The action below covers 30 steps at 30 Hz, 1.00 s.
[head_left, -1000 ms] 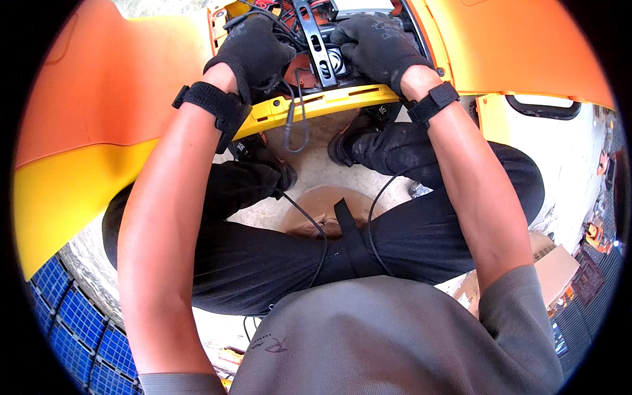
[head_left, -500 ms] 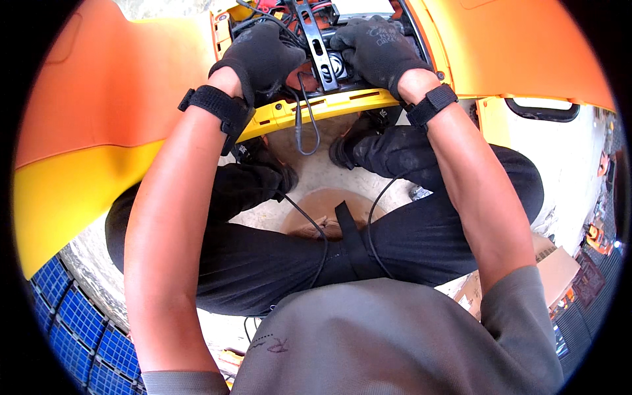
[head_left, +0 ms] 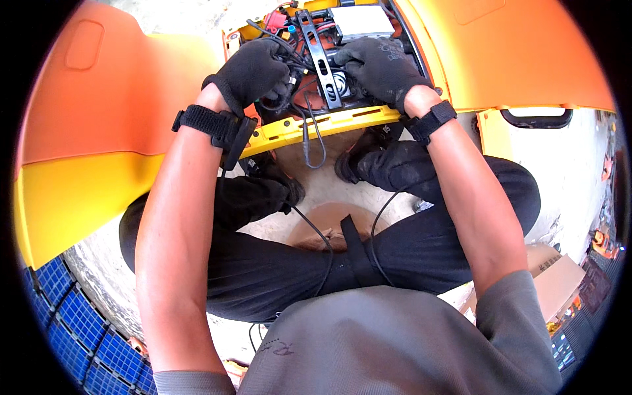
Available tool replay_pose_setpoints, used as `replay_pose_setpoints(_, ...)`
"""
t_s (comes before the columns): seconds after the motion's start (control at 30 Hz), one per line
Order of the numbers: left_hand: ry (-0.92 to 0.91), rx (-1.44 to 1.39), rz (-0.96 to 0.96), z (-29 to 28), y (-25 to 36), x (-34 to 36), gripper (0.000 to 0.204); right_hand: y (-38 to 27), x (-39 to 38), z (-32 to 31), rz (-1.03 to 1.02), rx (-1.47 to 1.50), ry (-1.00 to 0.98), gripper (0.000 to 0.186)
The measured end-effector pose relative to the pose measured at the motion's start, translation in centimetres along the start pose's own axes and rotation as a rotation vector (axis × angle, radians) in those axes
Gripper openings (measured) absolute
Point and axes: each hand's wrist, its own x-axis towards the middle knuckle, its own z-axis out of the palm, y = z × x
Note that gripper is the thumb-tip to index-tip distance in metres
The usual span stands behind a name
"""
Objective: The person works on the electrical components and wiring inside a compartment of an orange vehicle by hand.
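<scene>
My left hand (head_left: 255, 76), in a black glove, is closed among the black cables (head_left: 293, 54) at the left of an open bay in an orange and yellow machine. Its curled fingers hold black cable, though the exact grip is partly hidden. My right hand (head_left: 383, 71), also gloved, has its fingers bent in beside the slotted black metal bar (head_left: 320, 60) that crosses the bay. What its fingertips hold, if anything, is hidden. Between the hands, a loose cable loop (head_left: 318, 148) hangs over the yellow rim (head_left: 329, 122). A small round fan-like part (head_left: 340, 83) sits beside the bar.
A silver box (head_left: 362, 23) lies at the bay's far side, with a red connector (head_left: 274, 21) to its left. Large orange panels (head_left: 122, 85) flank the bay. Blue grid crates (head_left: 82, 329) are at lower left, and a cardboard box (head_left: 556, 280) at lower right.
The view has tilted, showing more of the bay's far side. My left hand has turned and shifted slightly toward the yellow rim among the cables. My right hand stays by the metal bar.
</scene>
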Motion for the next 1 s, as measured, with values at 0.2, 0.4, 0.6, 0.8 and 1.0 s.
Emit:
replay_pose_setpoints(0.2, -0.023, -0.242, 0.019, -1.2, 0.8, -1.1, 0.024, -0.1, 0.2, -0.6, 0.002, 0.089, 0.009, 0.017)
replay_pose_setpoints(0.4, 0.301, 0.336, 0.194, 0.6, 2.0, -2.1, 0.032, -3.3, 1.0, -2.5, -0.005, 0.313, 0.156, 0.02)
replay_pose_setpoints(0.6, 0.411, 0.641, 0.036, 2.8, 5.5, -4.5, 0.041, -7.8, 1.5, -4.1, -0.156, 0.491, 0.151, 0.027)
replay_pose_setpoints(0.8, 0.365, 0.685, 0.016, 3.3, 7.8, -5.2, 0.044, -7.9, 1.4, -3.2, -0.035, 0.556, 0.206, 0.034)
replay_pose_setpoints(1.0, 0.408, 0.697, 0.056, 4.0, 7.5, -5.3, 0.039, -7.1, 1.5, -3.4, -0.171, 0.483, 0.158, 0.036)
